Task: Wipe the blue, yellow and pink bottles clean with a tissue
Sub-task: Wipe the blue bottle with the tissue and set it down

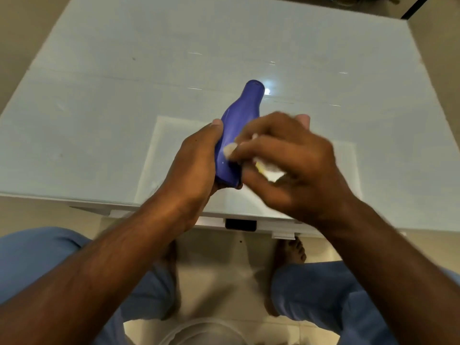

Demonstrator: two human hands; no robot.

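A blue bottle (240, 120) is held above the near part of the glass table (99, 108), its cap end pointing away from me. My left hand (196, 168) is closed around its lower body and base. My right hand (286, 158), blurred, presses a crumpled white tissue (270, 170) against the bottle's right side. A bit of yellow shows in the tissue under my fingers. No yellow or pink bottle is in view.
The pale glass tabletop spreads wide around my hands, its white front frame (214, 220) just below them. Under the edge are my knees in blue trousers, bare feet on a tiled floor, and a white rounded object (204, 332) at the bottom.
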